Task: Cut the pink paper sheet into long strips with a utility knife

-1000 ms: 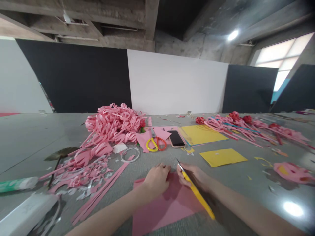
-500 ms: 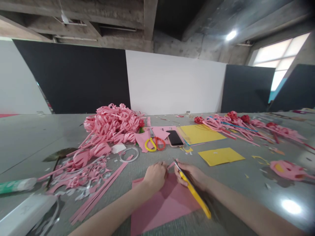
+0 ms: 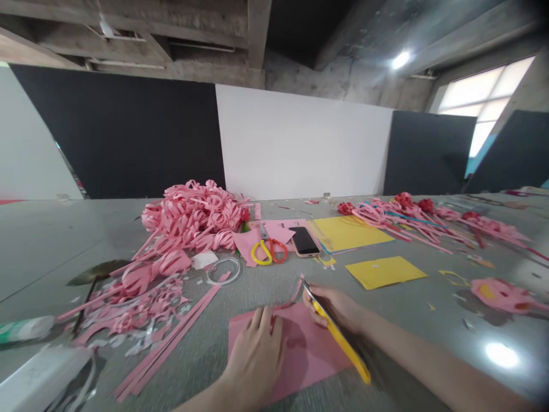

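Observation:
A sheet of pink paper (image 3: 313, 352) lies flat on the grey table in front of me. My left hand (image 3: 256, 355) rests on its left part, fingers stretched out and pointing away from me. At the far edge of the sheet, a narrow pink strip (image 3: 295, 294) curves up towards the blade tip. My right hand (image 3: 337, 309) is closed around a yellow utility knife (image 3: 345, 346), whose blade points away from me, just beyond the paper. To the left of the sheet lies a bundle of long cut pink strips (image 3: 171, 337).
Beyond my hands are yellow-and-red-handled scissors (image 3: 262, 252), a phone (image 3: 304, 241) and yellow paper (image 3: 386, 272). A ring of white tape (image 3: 223, 271), paper scraps (image 3: 141, 306) and a heap of pink paper loops (image 3: 195, 214) occupy the left. Pink paper flowers (image 3: 501, 296) lie right.
My left hand has drawn back from the sheet's far edge and flattened out on the paper, exposing the narrow strip. My right hand with the knife has barely moved.

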{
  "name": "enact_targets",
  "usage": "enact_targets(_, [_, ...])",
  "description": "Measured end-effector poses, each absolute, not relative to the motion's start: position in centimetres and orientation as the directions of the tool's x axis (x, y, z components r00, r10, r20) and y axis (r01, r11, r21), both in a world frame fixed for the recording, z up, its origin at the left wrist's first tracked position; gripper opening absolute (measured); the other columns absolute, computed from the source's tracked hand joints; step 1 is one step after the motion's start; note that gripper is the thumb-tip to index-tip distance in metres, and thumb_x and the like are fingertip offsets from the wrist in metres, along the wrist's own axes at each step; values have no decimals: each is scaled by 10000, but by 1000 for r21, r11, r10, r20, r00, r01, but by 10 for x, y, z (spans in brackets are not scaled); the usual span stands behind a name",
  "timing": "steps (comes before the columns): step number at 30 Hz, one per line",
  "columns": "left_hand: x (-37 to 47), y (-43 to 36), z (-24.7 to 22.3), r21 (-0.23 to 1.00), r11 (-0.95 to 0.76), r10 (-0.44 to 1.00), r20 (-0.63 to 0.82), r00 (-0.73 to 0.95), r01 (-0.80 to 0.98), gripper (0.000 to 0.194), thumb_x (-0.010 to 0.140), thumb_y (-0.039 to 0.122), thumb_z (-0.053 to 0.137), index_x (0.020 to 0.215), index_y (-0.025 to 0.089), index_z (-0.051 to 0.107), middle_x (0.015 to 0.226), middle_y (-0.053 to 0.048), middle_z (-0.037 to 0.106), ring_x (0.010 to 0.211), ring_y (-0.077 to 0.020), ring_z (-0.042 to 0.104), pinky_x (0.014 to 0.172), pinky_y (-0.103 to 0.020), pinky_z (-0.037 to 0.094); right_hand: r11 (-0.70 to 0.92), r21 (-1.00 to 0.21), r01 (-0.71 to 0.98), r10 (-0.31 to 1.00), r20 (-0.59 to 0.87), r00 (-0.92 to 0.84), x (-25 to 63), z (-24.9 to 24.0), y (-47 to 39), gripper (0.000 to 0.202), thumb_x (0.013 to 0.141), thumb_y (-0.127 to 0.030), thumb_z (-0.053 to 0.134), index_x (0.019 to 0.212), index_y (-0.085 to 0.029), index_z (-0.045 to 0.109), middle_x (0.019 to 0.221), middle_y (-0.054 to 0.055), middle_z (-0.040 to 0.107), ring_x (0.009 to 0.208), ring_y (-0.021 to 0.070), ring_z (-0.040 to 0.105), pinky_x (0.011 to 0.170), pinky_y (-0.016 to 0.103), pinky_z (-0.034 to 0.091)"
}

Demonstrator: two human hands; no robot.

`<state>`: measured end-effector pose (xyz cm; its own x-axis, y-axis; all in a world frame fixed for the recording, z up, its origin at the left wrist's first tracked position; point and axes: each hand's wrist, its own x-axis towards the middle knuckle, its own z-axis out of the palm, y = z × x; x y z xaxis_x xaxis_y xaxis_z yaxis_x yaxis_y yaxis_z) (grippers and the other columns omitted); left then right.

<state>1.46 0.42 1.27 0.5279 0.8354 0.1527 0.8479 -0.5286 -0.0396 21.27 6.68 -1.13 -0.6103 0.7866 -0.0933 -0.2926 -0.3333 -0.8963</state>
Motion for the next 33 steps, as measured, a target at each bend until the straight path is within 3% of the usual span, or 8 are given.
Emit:
enact_targets(8, [9, 5, 4, -3, -550, 814, 222, 537, 835, 309, 819, 167, 371, 1076, 104, 531, 1133, -140, 523, 1053, -253, 469, 842, -365, 435, -232, -942, -244, 830, -60, -555, 208, -1, 64, 214, 801, -323, 413, 701, -143, 472, 581, -27, 470, 386, 58, 409, 397, 195, 274])
enact_targets(12, [8, 6, 1, 56, -587, 795, 230, 562, 807, 317, 776, 160, 422, 1064, 96, 539, 1142, -131, 527, 1081, -252, 449, 876, -363, 419, 17, -987, -157, 900, 84, -428, 209, 26, 58, 199, 828, -355, 426, 772, -167, 461, 671, -19, 477, 480, 67, 447, 465, 200, 336])
enact_targets(14, [8, 6, 1, 107, -622, 773, 240, 587, 776, 361, 747, 160, 456, 1100, 112, 514, 1161, -109, 517, 1104, -239, 426, 887, -343, 414, 213, -975, 67, 912, 173, -372, 211, 40, 54, 215, 860, -367, 370, 841, -180, 473, 672, -15, 474, 509, 81, 447, 486, 212, 353])
enact_targets(16, [9, 6, 1, 153, -652, 752, 259, 606, 743, 369, 746, 152, 458, 1111, 137, 504, 1151, -83, 524, 1107, -215, 420, 898, -321, 407, 467, -799, 378, 872, 346, -346, 215, 49, 52, 230, 877, -336, 344, 964, -189, 497, 711, 6, 502, 575, 102, 468, 541, 231, 376])
enact_targets(18, [10, 6, 2, 169, -667, 739, 277, 614, 726, 350, 760, 141, 443, 1104, 140, 508, 1137, -79, 530, 1104, -203, 420, 908, -315, 399, 654, -444, 612, 749, 493, -443, 217, 49, 52, 271, 882, -294, 341, 1081, -200, 500, 804, 43, 529, 682, 129, 492, 624, 263, 390])
enact_targets(22, [10, 4, 1, 116, -674, 727, 278, 628, 729, 340, 783, 142, 415, 1108, 114, 508, 1150, -111, 519, 1103, -233, 423, 897, -361, 411, 726, 151, 671, 549, 461, -698, 219, 28, 57, 327, 883, -251, 343, 1177, -206, 479, 853, 74, 516, 672, 130, 494, 630, 277, 395])
enact_targets(26, [10, 4, 1, 87, -675, 723, 274, 634, 733, 349, 775, 136, 420, 1109, 97, 514, 1143, -134, 522, 1094, -256, 435, 877, -383, 428, 706, 351, 615, 495, 377, -783, 220, 7, 64, 338, 883, -185, 328, 1187, -217, 474, 956, 120, 512, 713, 129, 516, 641, 273, 404])
enact_targets(33, [10, 4, -1, 70, -683, 711, 293, 640, 727, 362, 771, 130, 414, 1120, 96, 503, 1155, -131, 515, 1093, -249, 438, 865, -370, 438, 682, 425, 595, 488, 341, -803, 221, 4, 62, 347, 871, -157, 349, 1189, -224, 472, 949, 121, 524, 741, 148, 518, 661, 287, 410])
